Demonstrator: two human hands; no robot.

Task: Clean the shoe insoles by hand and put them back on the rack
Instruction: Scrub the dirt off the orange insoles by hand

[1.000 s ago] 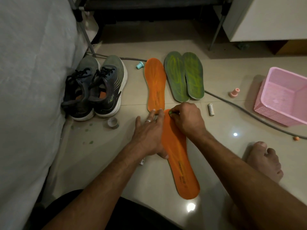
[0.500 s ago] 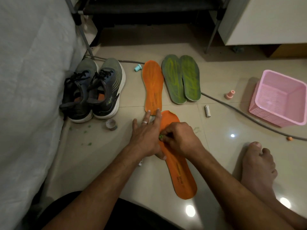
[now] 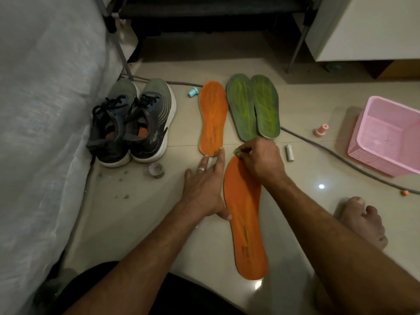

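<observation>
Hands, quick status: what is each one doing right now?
Left hand: open, fingers straight, flat on the floor beside the near orange insole.
Right hand: pinching a small greenish bit at that insole's tip.

A glossy beige tiled floor point(image 3: 306, 105) is shown, marked by 2 bright ceiling-light reflections point(image 3: 321, 186). A grey draped fabric surface point(image 3: 41, 110) is seen at the left, a dark metal-framed rack point(image 3: 204, 10) beyond, and a white cabinet point(image 3: 368, 26) at upper right.

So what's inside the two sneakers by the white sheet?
Each of the two sneakers shows an orange lining or insole through its opening, at the heel end. Further forward, the tongues and laces hide the interior.
</observation>
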